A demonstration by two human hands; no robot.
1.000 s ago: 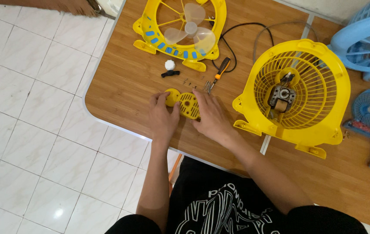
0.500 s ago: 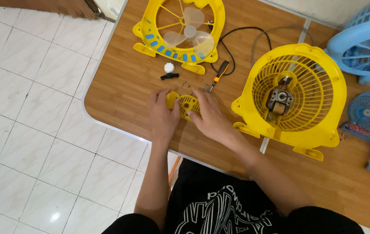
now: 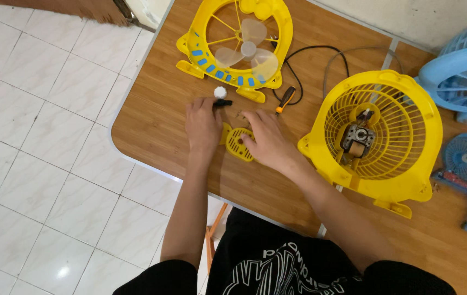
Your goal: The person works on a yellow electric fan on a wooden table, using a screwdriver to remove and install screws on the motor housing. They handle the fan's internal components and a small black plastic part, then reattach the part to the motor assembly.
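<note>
Lying across the near middle of a wooden table, both hands are working at a small yellow cover that is sitting flat on the wood between them. The right hand is resting on the cover's right edge with the thumb on its face, fingers spread loosely rather than closed round it. The left hand is lying palm down just left of the cover, its fingertips touching a small black part; whether it is pinching that part cannot be told. A white knob is sitting just above the black part. A screwdriver with an orange and black handle is lying near the right fingertips, beside a black cord. At the far edge a yellow frame with clear blades is lying flat. To the right a yellow grille is holding an exposed motor. Blue fans are crowding the right edge. The table is standing on a white tiled floor, with a pale wall running along the top right.
</note>
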